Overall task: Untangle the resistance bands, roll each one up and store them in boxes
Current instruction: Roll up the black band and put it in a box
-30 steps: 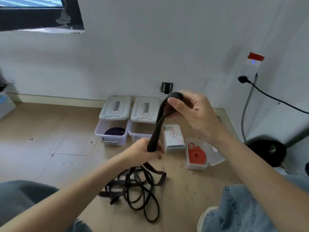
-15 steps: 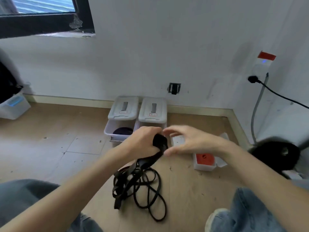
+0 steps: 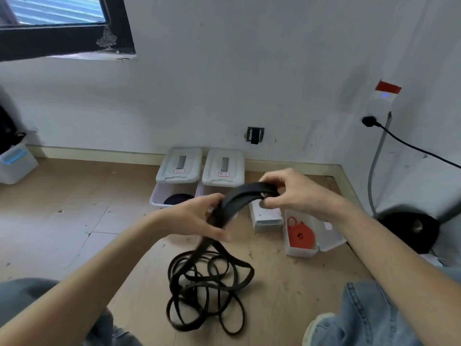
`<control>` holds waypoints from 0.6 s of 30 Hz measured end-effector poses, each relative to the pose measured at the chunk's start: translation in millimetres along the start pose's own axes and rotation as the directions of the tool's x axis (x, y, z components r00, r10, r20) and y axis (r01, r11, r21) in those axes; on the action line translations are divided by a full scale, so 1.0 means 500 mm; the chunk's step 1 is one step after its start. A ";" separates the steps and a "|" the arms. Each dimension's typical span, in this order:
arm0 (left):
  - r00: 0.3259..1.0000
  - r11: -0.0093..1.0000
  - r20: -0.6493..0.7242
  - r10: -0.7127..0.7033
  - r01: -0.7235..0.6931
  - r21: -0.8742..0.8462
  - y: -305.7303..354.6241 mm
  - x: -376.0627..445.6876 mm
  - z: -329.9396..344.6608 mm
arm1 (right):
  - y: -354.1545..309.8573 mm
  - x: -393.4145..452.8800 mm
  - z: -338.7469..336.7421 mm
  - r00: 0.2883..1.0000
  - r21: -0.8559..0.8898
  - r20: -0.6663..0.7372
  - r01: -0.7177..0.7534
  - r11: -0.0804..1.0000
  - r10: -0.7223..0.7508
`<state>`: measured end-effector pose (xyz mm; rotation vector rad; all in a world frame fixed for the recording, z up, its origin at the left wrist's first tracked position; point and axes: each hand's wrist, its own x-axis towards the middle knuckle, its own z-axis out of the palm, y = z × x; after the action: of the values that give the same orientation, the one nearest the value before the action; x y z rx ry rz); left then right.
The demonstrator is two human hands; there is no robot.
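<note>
We see a black band (image 3: 245,196) stretched between both hands, above the floor (image 3: 74,221). The left hand (image 3: 197,219) pinches its lower end; the right hand (image 3: 294,193) pinches the higher end. The band slants up toward the right hand. Its tail drops into a tangled pile (image 3: 207,290) below the left hand. The hands hide part of the boxes (image 3: 265,217).

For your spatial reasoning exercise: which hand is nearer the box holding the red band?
Right. The right hand is just above the box; the left hand is farther left.
</note>
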<state>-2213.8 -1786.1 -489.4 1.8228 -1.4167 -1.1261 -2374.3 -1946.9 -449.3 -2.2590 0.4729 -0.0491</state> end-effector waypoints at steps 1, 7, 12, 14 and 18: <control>0.999 0.995 0.032 0.027 -0.024 -0.092 0.000 0.004 0.007 | -0.006 -0.002 0.000 0.999 0.041 0.024 0.038 0.998 -0.039; 0.973 0.955 -0.161 0.167 -0.200 -0.219 0.025 0.000 -0.002 | -0.010 -0.007 0.000 0.999 0.317 -0.024 0.052 0.947 -0.047; 0.959 0.959 -0.211 0.186 -0.224 -0.173 0.026 0.011 0.029 | -0.025 -0.010 0.007 0.967 0.593 -0.115 0.249 0.766 -0.225; 0.978 0.967 -0.137 0.159 -0.182 -0.178 0.004 0.018 0.063 | -0.038 -0.005 0.007 0.956 0.794 -0.202 0.288 0.535 -0.214; 0.996 0.995 -0.070 -0.064 0.058 -0.086 -0.040 0.022 0.085 | -0.032 0.006 -0.012 0.937 0.884 -0.348 0.323 0.338 0.015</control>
<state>-2240.0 -1788.3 -529.6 1.8401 -1.2616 -1.1214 -2367.3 -1942.6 -434.2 -1.0821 0.2443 -0.6295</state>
